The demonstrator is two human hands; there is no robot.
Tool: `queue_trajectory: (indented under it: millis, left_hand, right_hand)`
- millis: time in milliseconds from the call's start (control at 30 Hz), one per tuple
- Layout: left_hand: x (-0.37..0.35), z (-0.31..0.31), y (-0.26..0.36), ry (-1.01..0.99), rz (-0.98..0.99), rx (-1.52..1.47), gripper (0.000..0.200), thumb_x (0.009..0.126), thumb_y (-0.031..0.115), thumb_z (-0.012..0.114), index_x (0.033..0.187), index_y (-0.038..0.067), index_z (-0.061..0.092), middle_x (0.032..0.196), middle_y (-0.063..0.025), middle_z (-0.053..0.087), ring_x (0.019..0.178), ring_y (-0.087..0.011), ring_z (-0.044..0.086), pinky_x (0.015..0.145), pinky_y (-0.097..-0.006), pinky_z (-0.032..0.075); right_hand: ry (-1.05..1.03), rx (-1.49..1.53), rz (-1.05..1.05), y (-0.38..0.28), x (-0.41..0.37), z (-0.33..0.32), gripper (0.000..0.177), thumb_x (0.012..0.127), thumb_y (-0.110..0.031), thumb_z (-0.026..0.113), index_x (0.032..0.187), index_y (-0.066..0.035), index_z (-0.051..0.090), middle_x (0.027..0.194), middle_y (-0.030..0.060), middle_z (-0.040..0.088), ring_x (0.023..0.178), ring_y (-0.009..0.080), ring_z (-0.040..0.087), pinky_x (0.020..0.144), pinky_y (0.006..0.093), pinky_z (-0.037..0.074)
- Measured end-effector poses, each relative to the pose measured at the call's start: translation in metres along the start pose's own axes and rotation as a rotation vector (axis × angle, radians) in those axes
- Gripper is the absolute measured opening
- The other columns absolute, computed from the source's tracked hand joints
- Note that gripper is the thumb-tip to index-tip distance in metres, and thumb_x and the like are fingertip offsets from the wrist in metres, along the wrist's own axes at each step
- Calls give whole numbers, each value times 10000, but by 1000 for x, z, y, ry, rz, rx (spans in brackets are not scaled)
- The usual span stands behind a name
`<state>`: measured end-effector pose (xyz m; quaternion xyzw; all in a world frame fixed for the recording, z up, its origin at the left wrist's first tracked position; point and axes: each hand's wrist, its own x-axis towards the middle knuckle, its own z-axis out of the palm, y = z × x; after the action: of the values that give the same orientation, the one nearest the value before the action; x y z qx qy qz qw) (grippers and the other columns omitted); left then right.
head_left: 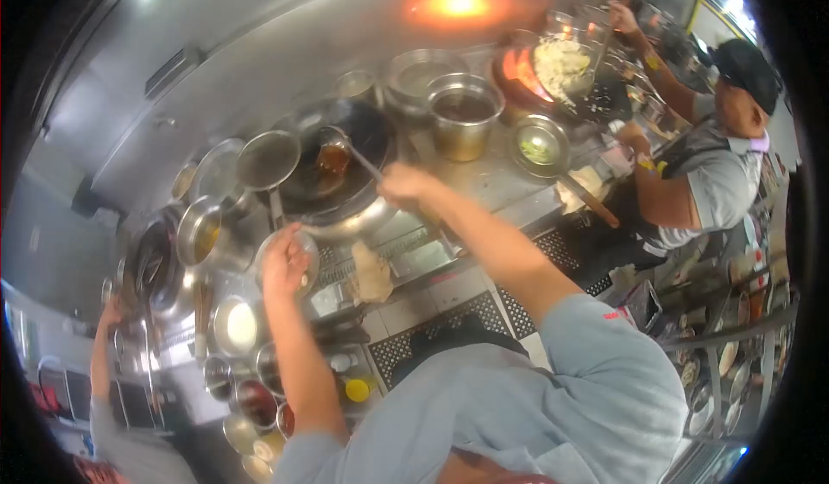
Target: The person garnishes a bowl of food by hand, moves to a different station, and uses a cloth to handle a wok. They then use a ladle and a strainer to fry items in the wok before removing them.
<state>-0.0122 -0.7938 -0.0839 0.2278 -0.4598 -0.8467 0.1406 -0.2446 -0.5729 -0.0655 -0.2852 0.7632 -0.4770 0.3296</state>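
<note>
My right hand (404,184) is closed around the handle of a ladle (363,163). The ladle's bowl is over the large dark wok (302,195), where brown sauce (332,160) shows. My left hand (283,264) has its fingers curled, close to the lower end of the handle of a round mesh strainer (268,161). Its grip is partly hidden, so I cannot tell what it holds. A shallow metal bowl (313,246) lies behind this hand. The strainer's mesh overlaps the wok's left edge in this view.
To the right, a person (721,156) works at a flaming wok (522,69) with pale food. A tall pot (466,117) and a wooden-handled strainer (540,145) stand between us. At left, another person's hand (112,311) is near a wok. Several sauce containers (256,400) sit lower left.
</note>
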Motion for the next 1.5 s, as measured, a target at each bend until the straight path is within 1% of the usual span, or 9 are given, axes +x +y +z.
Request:
queue_trajectory:
  millis: [133, 233, 333, 500, 533, 667, 767, 1100, 1500]
  left_hand:
    - [-7, 5, -7, 59, 29, 36, 229, 955, 209, 532, 1090, 28, 568, 616, 44, 410, 485, -75, 355, 487, -245, 333]
    - [-16, -11, -10, 42, 17, 79, 200, 950, 198, 535, 1082, 56, 583, 621, 52, 415, 527, -77, 391, 521, -267, 359]
    - [-11, -4, -9, 47, 26, 100, 196, 950, 199, 537, 1081, 59, 580, 633, 52, 411, 545, -75, 392, 527, -264, 359]
    - [6, 22, -11, 18, 39, 78, 198, 949, 199, 540, 1078, 52, 573, 659, 44, 419, 568, -75, 394, 545, -251, 365]
    - [10, 26, -11, -4, 45, 75, 197, 949, 198, 540, 1073, 50, 575, 660, 44, 419, 570, -74, 394, 545, -250, 367]
    - [7, 32, -14, -49, 60, 53, 197, 950, 199, 538, 1063, 44, 580, 669, 42, 431, 576, -74, 406, 546, -248, 381]
    - [-2, 28, -11, -25, 53, 55, 207, 950, 204, 537, 1070, 42, 582, 684, 37, 465, 585, -79, 435, 544, -246, 391]
    - [-9, 39, 19, -91, 137, 110, 217, 944, 206, 541, 1077, 39, 582, 701, 21, 514, 563, -81, 452, 541, -265, 408]
    - [-22, 278, 47, -463, 91, -56, 231, 955, 189, 538, 1074, -6, 572, 716, -16, 538, 490, -73, 399, 546, -264, 427]
  right_hand:
    - [388, -462, -188, 46, -48, -31, 418, 766, -108, 533, 1158, 37, 516, 916, 295, 647, 883, 422, 649, 791, 472, 512]
    - [342, -646, 122, 4, -119, -92, 552, 781, -111, 538, 1298, 37, 414, 1035, 349, 604, 1007, 446, 605, 899, 468, 491]
    - [477, -701, 203, -1, -126, -141, 377, 766, -96, 496, 1078, 108, 558, 922, 309, 651, 947, 426, 639, 822, 465, 516]
    - [244, -580, 266, -13, -91, -185, 207, 727, -33, 461, 622, 72, 606, 601, 230, 604, 625, 331, 633, 575, 422, 506]
    - [310, 230, 292, 15, -72, -197, 159, 767, -16, 477, 621, 23, 528, 561, 130, 533, 488, 229, 536, 455, 340, 474]
    - [-91, 1676, 132, 49, -50, -207, 168, 872, -41, 460, 709, -23, 422, 621, 38, 461, 464, 111, 486, 397, 202, 467]
    - [-15, 1828, -68, 37, -61, -185, 179, 874, -24, 442, 696, -20, 425, 607, 33, 456, 457, 114, 483, 403, 215, 494]
    - [-38, 1603, -66, -23, -74, -175, 150, 855, -5, 439, 710, -37, 422, 617, 16, 469, 482, 97, 483, 426, 208, 489]
    - [-495, 1744, 34, -16, -33, -117, 102, 880, -75, 448, 829, 3, 488, 671, 30, 485, 508, 117, 514, 451, 260, 510]
